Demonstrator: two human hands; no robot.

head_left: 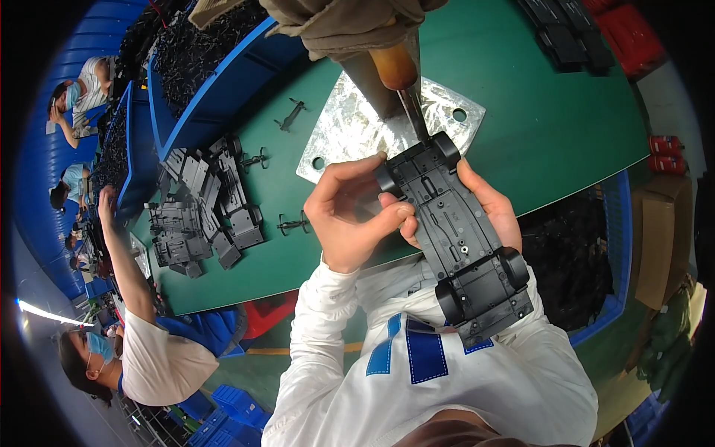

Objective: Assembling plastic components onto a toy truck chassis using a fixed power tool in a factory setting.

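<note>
A black plastic toy-car chassis [462, 231] with wheels at both ends is tilted in front of me, its underside facing up. My left hand [350, 212] is closed at its far left side, index fingertip by the wheel and thumb against the edge. On the opposite side my right hand [490, 205] grips it, most of the fingers hidden underneath. A hanging tool with an amber handle [395, 67] points its metal shaft down to the chassis's far end, seemingly touching between the wheels. Brown cloth [342, 26] wraps the tool's upper part. Behind it lies a scratched metal plate [339, 127] with holes.
On the green table [521, 112], black chassis parts [212, 197] are piled at left, beside small black axle-like pieces [290, 115]. Blue bins [201, 104] of black parts stand far left; another blue bin [622, 246] is at right. A masked co-worker [149, 350] reaches in from the left.
</note>
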